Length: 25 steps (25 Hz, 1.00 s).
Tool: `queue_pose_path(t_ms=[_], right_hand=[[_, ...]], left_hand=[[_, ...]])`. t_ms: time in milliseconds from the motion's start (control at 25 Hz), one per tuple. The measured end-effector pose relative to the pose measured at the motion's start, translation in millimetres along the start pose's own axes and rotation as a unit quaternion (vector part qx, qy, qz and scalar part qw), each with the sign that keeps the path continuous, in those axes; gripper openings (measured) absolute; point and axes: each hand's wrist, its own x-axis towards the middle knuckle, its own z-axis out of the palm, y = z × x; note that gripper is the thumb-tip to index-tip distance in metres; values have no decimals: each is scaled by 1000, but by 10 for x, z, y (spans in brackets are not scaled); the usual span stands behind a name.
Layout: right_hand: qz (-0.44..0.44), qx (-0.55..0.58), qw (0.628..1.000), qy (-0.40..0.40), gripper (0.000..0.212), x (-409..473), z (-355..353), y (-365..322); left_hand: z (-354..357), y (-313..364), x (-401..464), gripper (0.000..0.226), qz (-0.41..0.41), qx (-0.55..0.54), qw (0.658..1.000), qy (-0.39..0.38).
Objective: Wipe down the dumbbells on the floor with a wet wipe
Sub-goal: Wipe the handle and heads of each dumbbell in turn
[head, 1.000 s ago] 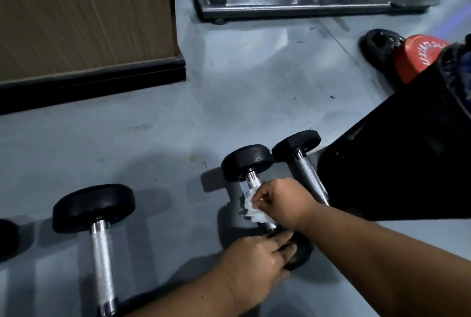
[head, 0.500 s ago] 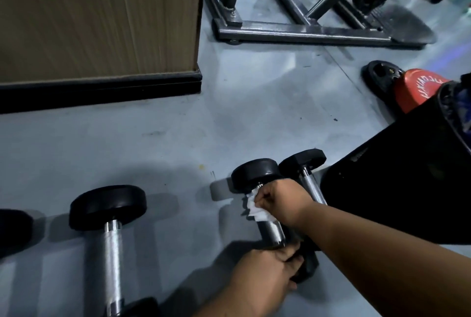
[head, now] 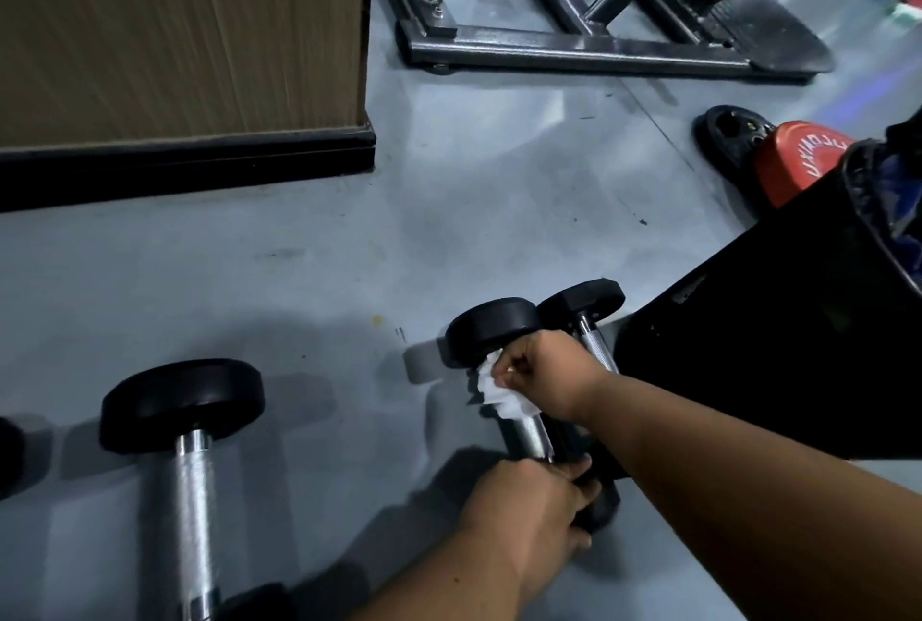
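Observation:
Three black-headed dumbbells with chrome handles lie on the grey floor. My right hand (head: 541,373) holds a crumpled white wet wipe (head: 501,396) against the upper handle of the middle dumbbell (head: 491,328), just below its far head. My left hand (head: 529,508) grips the near head of that same dumbbell, which is mostly hidden under my fingers. A second dumbbell (head: 581,303) lies right beside it on the right, partly behind my right wrist. A larger dumbbell (head: 182,403) lies apart at the lower left.
A wood-panelled block with a black base (head: 199,156) stands at the back left. A steel machine frame (head: 574,46) crosses the back. A black bin (head: 778,346) sits close on the right, with red (head: 798,154) and black (head: 723,131) weight plates behind it.
My right hand slid the wipe up the handle toward the far head. The view shifted so the dumbbells sit lower and further right; my left hand kept its grip on the near head.

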Motion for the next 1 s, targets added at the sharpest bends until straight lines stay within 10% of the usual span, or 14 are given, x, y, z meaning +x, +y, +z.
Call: queue_pose_path(t_ms=[280, 600, 840, 1000], right_hand=[[31, -43, 987, -150, 11, -401, -6, 51], [-14, -70, 997, -26, 14, -63, 66, 7], [34, -55, 983, -172, 16, -385, -31, 41], [-8, -81, 995, -60, 15, -24, -82, -124]], left_hand=[[13, 86, -15, 61, -32, 7, 999, 4], [-66, 169, -7, 61, -55, -6, 998, -12], [-11, 156, -6, 60, -54, -4, 999, -2], [-15, 173, -11, 59, -53, -2, 999, -11]])
